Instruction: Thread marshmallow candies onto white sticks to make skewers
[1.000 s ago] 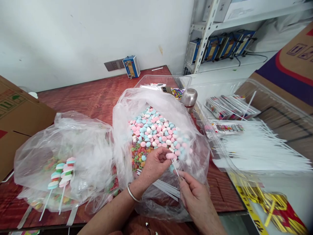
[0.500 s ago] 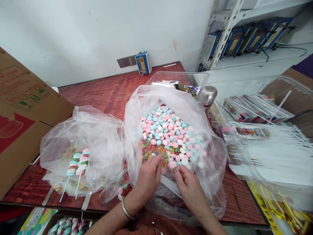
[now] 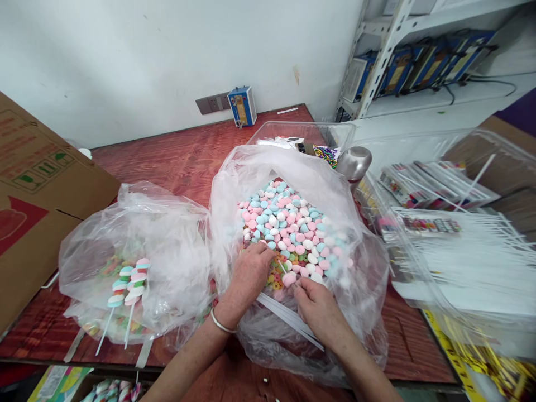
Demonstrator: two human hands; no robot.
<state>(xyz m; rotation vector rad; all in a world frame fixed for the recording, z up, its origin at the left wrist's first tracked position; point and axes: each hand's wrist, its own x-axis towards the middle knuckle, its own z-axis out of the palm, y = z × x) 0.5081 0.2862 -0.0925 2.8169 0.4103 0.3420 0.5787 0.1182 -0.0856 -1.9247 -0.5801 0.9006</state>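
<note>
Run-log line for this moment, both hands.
left hand: at gummy rings, grip unclear | right hand: holding stick with pink candy | two candy skewers: lying on plastic bag

No words or numbers can be read. The cardboard box (image 3: 86, 192) at far left carries a row of green handling signs (image 3: 44, 170): a goblet, paired arrows and what looks like an umbrella. Above them run faint lines of print (image 3: 15, 134), too blurred to make out, and below sits a red panel (image 3: 29, 216) with an outlined drawing. A white label (image 3: 54, 382) on the colourful packet (image 3: 77, 376) at lower left and black marks on the yellow strip (image 3: 451, 356) at right are illegible
</note>
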